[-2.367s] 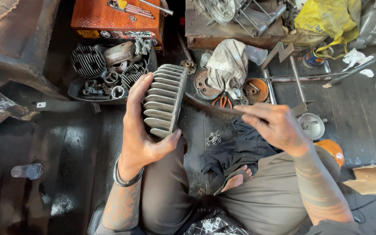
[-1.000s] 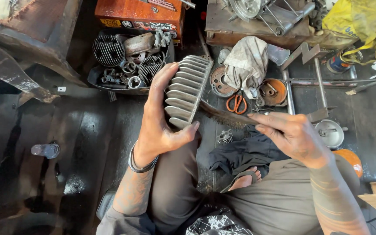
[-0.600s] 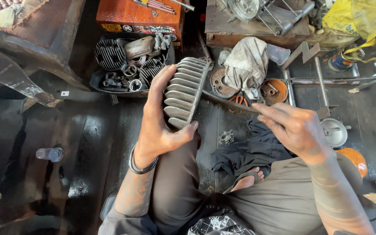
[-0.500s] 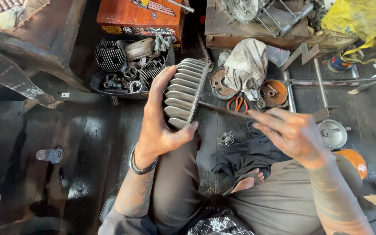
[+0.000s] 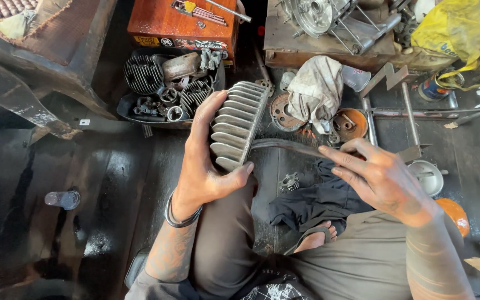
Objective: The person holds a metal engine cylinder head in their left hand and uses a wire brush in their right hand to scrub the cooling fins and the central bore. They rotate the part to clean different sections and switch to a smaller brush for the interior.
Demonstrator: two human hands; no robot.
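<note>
Compared with half a second ago, the thin blade-like tool [image 5: 284, 146] sits lower along the finned metal cover [image 5: 236, 124]; it now meets the cover's right edge near the bottom fins, and it looks blurred and slightly bowed. A second ago it also lay low, then higher, so I read this as back-and-forth scraping strokes along the fin edge, work ongoing, cover not moved.

My left hand [image 5: 204, 161] grips the cover upright above my left knee: fingers pressed together along its far left side, thumb hooked under the bottom right corner. My right hand [image 5: 381, 180] is out to the right, above the dark cloth [image 5: 318, 197]; thumb and forefinger pinch the tool's end, other fingers loosely curled beneath. A tray of engine parts [image 5: 165, 83] lies just beyond the cover.
</note>
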